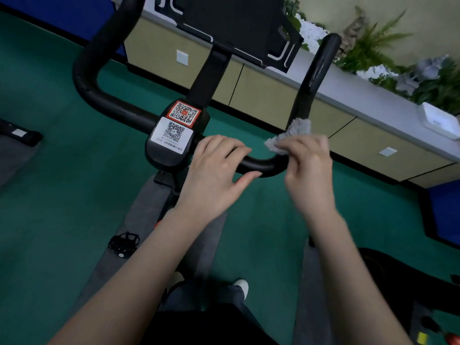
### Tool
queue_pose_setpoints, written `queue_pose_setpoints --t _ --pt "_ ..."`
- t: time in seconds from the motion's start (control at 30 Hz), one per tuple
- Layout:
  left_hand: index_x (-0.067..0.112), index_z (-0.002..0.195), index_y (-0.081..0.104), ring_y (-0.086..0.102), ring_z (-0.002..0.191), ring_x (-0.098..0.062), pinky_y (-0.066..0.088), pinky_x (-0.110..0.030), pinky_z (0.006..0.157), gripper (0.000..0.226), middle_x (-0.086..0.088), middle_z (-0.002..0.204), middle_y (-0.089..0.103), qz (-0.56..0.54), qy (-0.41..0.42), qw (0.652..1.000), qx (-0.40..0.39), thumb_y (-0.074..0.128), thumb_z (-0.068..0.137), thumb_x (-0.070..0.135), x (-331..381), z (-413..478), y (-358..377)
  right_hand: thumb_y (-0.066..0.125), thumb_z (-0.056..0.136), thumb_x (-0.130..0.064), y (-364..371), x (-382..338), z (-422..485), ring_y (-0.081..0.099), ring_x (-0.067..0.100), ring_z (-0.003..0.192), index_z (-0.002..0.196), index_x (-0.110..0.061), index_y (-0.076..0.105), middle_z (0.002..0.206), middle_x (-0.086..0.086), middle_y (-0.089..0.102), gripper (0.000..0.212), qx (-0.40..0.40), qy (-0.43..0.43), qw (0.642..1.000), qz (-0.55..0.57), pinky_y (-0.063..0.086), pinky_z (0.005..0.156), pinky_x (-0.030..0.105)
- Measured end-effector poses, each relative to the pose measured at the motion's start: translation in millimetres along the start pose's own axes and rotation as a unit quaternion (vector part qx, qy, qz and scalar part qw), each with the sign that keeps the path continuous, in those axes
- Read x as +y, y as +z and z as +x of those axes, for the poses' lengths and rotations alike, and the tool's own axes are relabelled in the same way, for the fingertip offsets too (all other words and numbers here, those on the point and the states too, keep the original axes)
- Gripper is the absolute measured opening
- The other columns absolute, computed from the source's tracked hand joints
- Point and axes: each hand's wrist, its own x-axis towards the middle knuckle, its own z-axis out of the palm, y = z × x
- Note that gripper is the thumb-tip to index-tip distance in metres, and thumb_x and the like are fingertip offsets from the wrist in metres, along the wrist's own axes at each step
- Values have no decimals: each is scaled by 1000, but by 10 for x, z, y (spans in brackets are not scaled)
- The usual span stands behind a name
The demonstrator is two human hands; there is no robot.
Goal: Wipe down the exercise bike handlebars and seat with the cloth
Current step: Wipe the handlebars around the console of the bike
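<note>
Handlebars: black padded handlebars point(258, 167) fill the middle of the view, with a low crossbar that curves up into a horn on each side
Cloth: a small grey cloth point(291, 135) sits bunched at the right-hand bend, where the crossbar turns up into the right horn; it lies against the tube there
Right hand: the right hand point(308, 168) is at that bend, a little blurred, its fingers point(286, 146) pinching the cloth from the near side
Left hand: the left hand point(214, 170) is on the crossbar just right of the centre housing, fingers curled over the top of the tube and the thumb lying along its near side, so it grips the bar
Gap between hands: a short bare stretch of crossbar shows between the two hands, which are near each other but apart
Centre housing: a black centre housing point(171, 155) bears a white QR sticker point(174, 135) and, above it, a red-edged one point(184, 112)
Above the bars: a black holder point(231, 28) stands on a stem behind the crossbar
Below: a black pedal point(123, 244) shows low on the left, over a green floor point(49, 195)
Background: a long white surface point(348, 90) over beige cabinet doors carries green plants point(373, 46) and a white tray point(440, 120)
</note>
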Motion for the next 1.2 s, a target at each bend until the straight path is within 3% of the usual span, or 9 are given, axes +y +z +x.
queue_pose_setpoints --t 0.17,0.37,0.47,0.57,0.67,0.8,0.93,1.1,1.2 --pt "9 98 69 58 95 -27 33 -35 92 31 -3 97 65 -44 -24 999 -16 71 81 35 -22 13 -28 46 82 7 -189 -91 447 50 31 96 98 -7 74 102 15 66 35 -247 -75 961 -97 38 81 27" --pt "11 95 68 57 93 -25 31 -32 90 30 -1 93 63 -68 -36 997 -19 72 80 36 -33 25 -16 39 79 3 -194 -285 764 65 31 61 87 -16 71 77 16 67 38 -413 -24 907 -78 59 58 39" --pt "11 96 69 57 94 -24 30 -30 92 30 0 94 64 -73 -35 997 -15 71 80 37 -42 22 -15 39 78 6 -234 -252 798 63 25 50 85 -19 70 69 13 65 40 -431 -43 896 -94 57 49 37" --pt "11 95 69 57 94 -24 29 -27 92 31 0 94 64 -75 -35 997 -13 72 80 38 -50 18 -16 40 79 7 -215 -221 768 65 32 67 89 -18 69 84 14 65 40 -419 -73 897 -121 58 59 41" --pt "10 95 69 57 93 -24 28 -26 91 31 0 94 64 -79 -36 996 -12 73 79 37 -49 23 -14 41 82 5 -179 -228 718 61 28 58 92 -13 69 85 13 64 35 -405 -81 904 -112 57 51 32" --pt "11 94 69 56 93 -22 26 -23 90 30 1 94 64 -89 -38 995 -12 74 77 36 -56 39 -13 42 83 4 -167 -189 665 66 37 77 95 -11 71 89 17 67 35 -394 -77 913 -68 56 71 45" --pt "12 95 70 56 94 -20 26 -22 91 31 1 95 64 -90 -39 995 -9 75 77 37 -60 34 2 46 88 2 -190 -64 590 52 32 95 93 -4 70 99 13 66 25 -319 -146 929 -121 42 87 38" --pt "14 95 70 55 94 -19 26 -22 90 30 3 94 64 -96 -38 995 -5 74 77 37 -68 40 9 48 82 8 -203 -78 517 55 30 99 92 -8 74 98 10 69 32 -297 -103 948 -44 37 88 22" --pt "13 97 70 56 95 -19 26 -23 91 31 3 95 64 -89 -35 995 -7 75 77 37 -77 35 17 51 86 6 -214 -20 499 48 28 112 97 -8 73 115 10 59 28 -269 -90 958 -44 25 90 12"
